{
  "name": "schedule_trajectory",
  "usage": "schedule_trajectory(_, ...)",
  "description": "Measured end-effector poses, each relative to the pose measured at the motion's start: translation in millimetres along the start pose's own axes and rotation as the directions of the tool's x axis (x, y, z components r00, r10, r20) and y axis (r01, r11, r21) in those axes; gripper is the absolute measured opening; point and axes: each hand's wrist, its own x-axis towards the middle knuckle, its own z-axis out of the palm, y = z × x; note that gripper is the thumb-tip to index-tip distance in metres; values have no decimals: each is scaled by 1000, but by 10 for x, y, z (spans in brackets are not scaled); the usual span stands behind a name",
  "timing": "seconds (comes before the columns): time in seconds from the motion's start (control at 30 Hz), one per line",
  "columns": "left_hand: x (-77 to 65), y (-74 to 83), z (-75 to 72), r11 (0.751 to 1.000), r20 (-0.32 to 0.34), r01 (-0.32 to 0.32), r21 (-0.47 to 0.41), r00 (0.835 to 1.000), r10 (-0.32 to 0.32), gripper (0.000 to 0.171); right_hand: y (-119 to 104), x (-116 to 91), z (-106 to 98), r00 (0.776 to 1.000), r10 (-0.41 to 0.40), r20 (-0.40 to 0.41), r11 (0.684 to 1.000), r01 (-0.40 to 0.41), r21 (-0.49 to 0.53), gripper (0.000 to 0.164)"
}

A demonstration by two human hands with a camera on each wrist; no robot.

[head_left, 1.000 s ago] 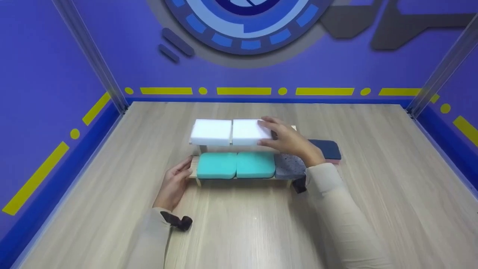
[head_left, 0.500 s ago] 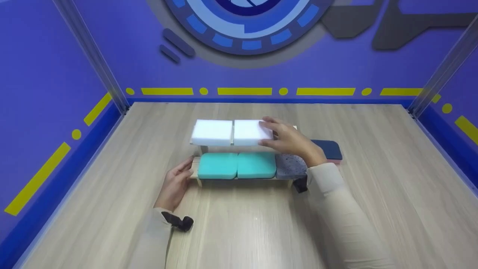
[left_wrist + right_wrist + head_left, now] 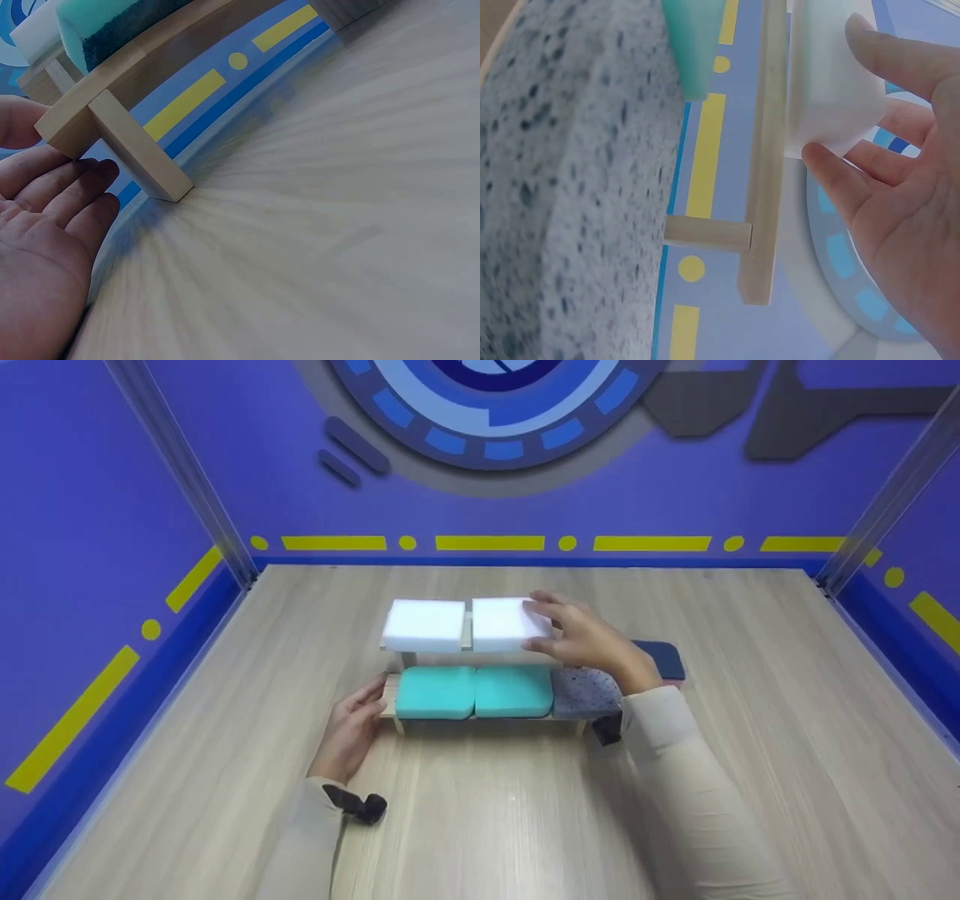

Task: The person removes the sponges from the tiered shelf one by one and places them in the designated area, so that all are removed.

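Note:
A two-tier wooden rack (image 3: 391, 688) stands on the table. My left hand (image 3: 351, 733) holds the left end of its lower shelf, thumb above and fingers beneath the shelf end (image 3: 64, 127) in the left wrist view. On the upper shelf sit two white sponges, a left one (image 3: 425, 624) and a right one (image 3: 501, 622), with a narrow gap between them. My right hand (image 3: 592, 639) grips the right white sponge (image 3: 829, 82) by its right end, thumb in front and fingers behind. Two teal sponges (image 3: 436, 691) and a speckled grey sponge (image 3: 583, 693) line the lower shelf.
A dark-topped sponge with a pinkish underside (image 3: 660, 658) lies right of the rack, partly behind my right forearm. Blue printed walls (image 3: 487, 517) enclose the back and sides of the wood-grain table (image 3: 480, 810).
The right white sponge has shifted slightly right with my right hand, so the gap between the white sponges is wider. My left hand stays on the rack.

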Motion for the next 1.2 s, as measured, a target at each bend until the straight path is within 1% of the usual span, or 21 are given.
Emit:
schedule_trajectory(0.17,1,0,5,1000,2,-7,1,1000,7,55,10,-16,-22,1000,20,3,1000,-20,2,63)
schedule_trajectory(0.27,-5,8,6,1000,13,-14,6,1000,14,55,26,-26,-34,1000,15,-2,999,-15,30,62)
schedule_trajectory(0.43,-16,19,4,1000,21,-15,11,1000,15,56,59,-48,-51,1000,-6,-14,999,6,42,61)
schedule_trajectory(0.53,-14,22,1,1000,24,-7,6,1000,7,56,76,-64,-61,1000,3,-11,999,-2,35,62)
schedule_trajectory(0.67,-12,24,-3,1000,38,-13,5,999,13,56,97,-83,-84,1000,20,-4,999,-20,40,62)
schedule_trajectory(0.8,-5,18,-6,1000,45,-21,0,999,21,56,128,-107,-125,1000,11,-5,999,-11,51,64)
schedule_trajectory(1.03,-3,15,-4,1000,17,-6,-7,1000,6,56,206,-183,-196,1000,-8,-3,998,8,70,62)
schedule_trajectory(1.2,-6,11,-16,1000,28,-4,-1,1000,4,56,268,-232,-243,1000,1,-22,999,0,47,62)
